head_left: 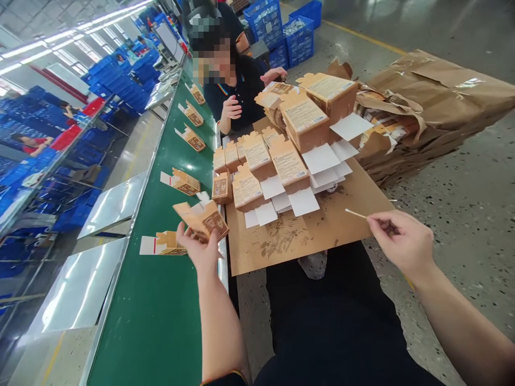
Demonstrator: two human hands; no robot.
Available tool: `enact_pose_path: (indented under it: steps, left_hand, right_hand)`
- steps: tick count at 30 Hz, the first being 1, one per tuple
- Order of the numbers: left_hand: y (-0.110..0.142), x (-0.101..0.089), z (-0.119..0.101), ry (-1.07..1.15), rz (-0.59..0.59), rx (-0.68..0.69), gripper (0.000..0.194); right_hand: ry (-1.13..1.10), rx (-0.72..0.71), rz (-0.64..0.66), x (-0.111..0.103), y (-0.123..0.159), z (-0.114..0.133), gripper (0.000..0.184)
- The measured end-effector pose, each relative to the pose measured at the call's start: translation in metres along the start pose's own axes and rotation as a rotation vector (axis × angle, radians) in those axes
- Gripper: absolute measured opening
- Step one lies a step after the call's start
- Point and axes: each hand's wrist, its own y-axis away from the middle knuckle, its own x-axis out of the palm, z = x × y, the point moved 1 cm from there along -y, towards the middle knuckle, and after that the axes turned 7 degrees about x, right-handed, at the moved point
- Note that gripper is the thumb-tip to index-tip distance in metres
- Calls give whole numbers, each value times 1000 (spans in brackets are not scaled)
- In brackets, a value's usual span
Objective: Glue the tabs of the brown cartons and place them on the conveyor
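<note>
My left hand (201, 249) grips a small brown printed carton (212, 219) with its top flaps raised, held tilted above the near edge of the green conveyor belt (156, 305). Between thumb and fingertips, my right hand (398, 236) pinches a cotton swab (356, 213), its white tip pointing left, off to the right of the cardboard sheet (257, 252). On that sheet, beside my left hand, several similar cartons (247, 187) are stacked in rows, with white flaps sticking out toward me. Dark smudges mark the sheet.
Several open cartons (187, 182) stand in a line along the belt. Across the stack sits a co-worker (241, 96) with both hands raised. A large brown paper-wrapped bale (450, 86) lies at the right, and blue crates (300, 40) stand behind.
</note>
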Motion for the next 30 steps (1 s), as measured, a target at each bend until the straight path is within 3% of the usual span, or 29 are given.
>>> enact_pose_path:
  steps: [3,5,9,12,16,19,22,26,28,30]
  left_hand:
    - [31,-22,-3,319,22,-129,84]
    - [54,-20,-4,463,119,-222,75]
    - [91,7,1,573,195,-319,86]
    - [108,24,12,626,209,-373,88]
    - [118,26,26,634,250,-437,88]
    - [118,18,30,594,307,-454,93]
    - [116,10,28,520,371,-447,90]
    - [115,5,21,425,447,-425,84]
    - [113,3,18,386,493,-415,84]
    - [110,1,18,343,551,-397,81]
  right_hand:
    - [55,-19,33,10,-33,-21,15]
    - [106,-23,150,24,-59,-28,15]
    - [323,11,444,54,-100,-26,20]
    - [459,9,591,68,-114,-14,19]
    - [549,9,714,78,-124,-3,25]
    - [541,47,692,74,-126,-7,24]
    - [439,78,482,53,-107,-20,16]
    - [155,112,112,22,-41,-24,14]
    - [-22,105,77,21,0,-9,14]
    - [-129,82,203,34,35,16,15]
